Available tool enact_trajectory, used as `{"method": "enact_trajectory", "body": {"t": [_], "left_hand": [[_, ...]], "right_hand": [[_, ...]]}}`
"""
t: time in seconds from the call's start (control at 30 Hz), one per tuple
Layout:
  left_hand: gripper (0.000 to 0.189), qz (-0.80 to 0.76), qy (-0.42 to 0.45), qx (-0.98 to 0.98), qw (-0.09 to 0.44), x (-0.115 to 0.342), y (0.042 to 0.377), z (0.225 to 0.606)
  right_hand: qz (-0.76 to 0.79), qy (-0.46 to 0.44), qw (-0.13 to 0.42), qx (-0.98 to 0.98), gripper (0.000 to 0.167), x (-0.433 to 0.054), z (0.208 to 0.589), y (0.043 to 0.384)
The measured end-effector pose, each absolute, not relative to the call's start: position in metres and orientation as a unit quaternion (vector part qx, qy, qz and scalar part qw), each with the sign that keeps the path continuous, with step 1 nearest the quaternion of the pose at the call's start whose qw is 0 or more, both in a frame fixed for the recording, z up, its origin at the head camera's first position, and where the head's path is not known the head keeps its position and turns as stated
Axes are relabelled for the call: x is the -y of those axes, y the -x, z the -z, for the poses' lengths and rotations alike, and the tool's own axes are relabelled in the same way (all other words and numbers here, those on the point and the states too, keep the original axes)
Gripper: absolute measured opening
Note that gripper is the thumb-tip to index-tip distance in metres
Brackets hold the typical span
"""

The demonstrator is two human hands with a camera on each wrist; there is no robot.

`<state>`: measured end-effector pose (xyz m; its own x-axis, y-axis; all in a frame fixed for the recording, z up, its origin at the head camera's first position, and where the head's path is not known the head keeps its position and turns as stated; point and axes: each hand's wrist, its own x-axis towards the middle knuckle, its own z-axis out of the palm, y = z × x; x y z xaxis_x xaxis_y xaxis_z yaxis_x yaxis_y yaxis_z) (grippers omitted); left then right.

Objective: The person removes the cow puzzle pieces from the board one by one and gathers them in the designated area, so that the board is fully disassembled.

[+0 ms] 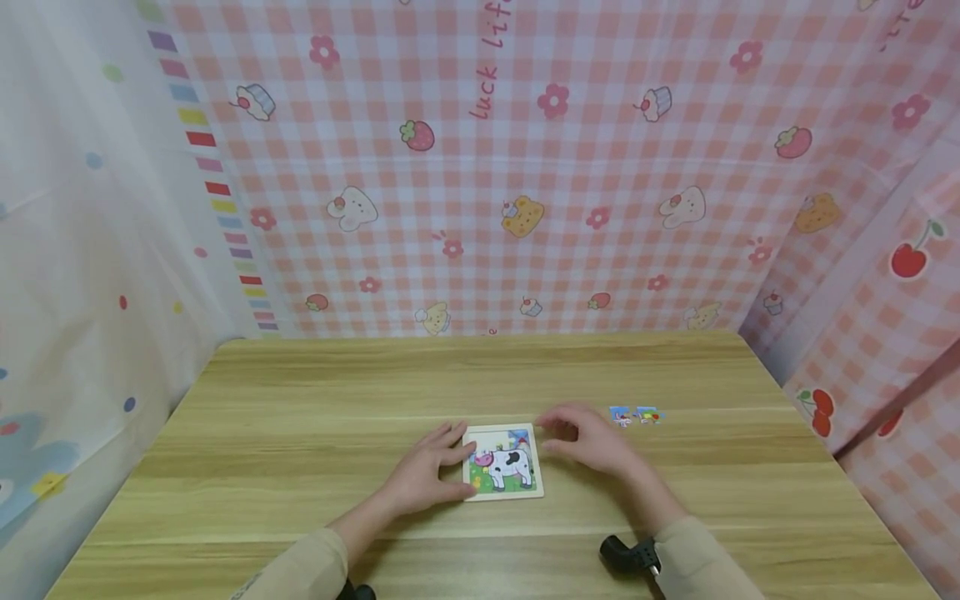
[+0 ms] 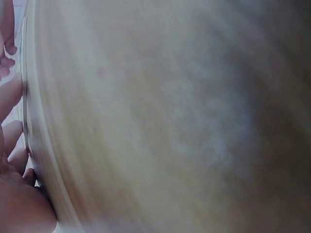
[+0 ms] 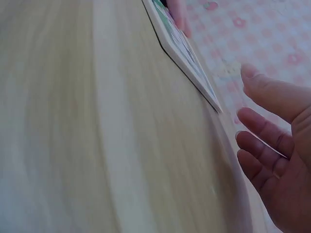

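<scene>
A square cow jigsaw puzzle (image 1: pixel 513 468) in a pale wooden frame lies flat on the table, a white cow with black patches on its picture. Toward its upper left, part of the tray shows bare and pale. My left hand (image 1: pixel 423 473) rests along the frame's left edge, thumb at the lower corner and fingertips over the rim. On the other side my right hand (image 1: pixel 588 440) hovers by the upper right corner, fingers loosely bent with nothing between them. The right wrist view shows that hand (image 3: pixel 279 145) apart from the board's edge.
Two small colourful puzzle pieces, one on the left (image 1: pixel 621 416) and one on the right (image 1: pixel 648 415), lie on the wooden table (image 1: pixel 337 383) beyond my right hand. A pink checked cloth (image 1: pixel 480 167) hangs behind the table, with more cloth at both sides.
</scene>
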<state>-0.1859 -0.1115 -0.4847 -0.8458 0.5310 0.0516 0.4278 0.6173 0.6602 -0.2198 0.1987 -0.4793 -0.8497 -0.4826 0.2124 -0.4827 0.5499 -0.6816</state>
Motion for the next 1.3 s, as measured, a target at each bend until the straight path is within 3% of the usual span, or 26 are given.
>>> {"method": "enact_trajectory", "body": {"t": [0.2,0.43,1.3], "left_hand": [[0.066,-0.345,-0.274,-0.895,0.07,0.112,0.187,0.487],[0.066,-0.347,-0.275,-0.894,0.074,0.112,0.187,0.487],[0.066,-0.349,-0.272,-0.894,0.07,0.112,0.187,0.487]], "right_hand": [[-0.398,-0.304,-0.031,0.865,0.03,-0.18,0.479,0.223],[-0.375,-0.336,-0.019,0.864,0.03,-0.17,0.479,0.226],[-0.316,-0.316,-0.052,0.893,0.02,-0.159,0.476,0.23]]}}
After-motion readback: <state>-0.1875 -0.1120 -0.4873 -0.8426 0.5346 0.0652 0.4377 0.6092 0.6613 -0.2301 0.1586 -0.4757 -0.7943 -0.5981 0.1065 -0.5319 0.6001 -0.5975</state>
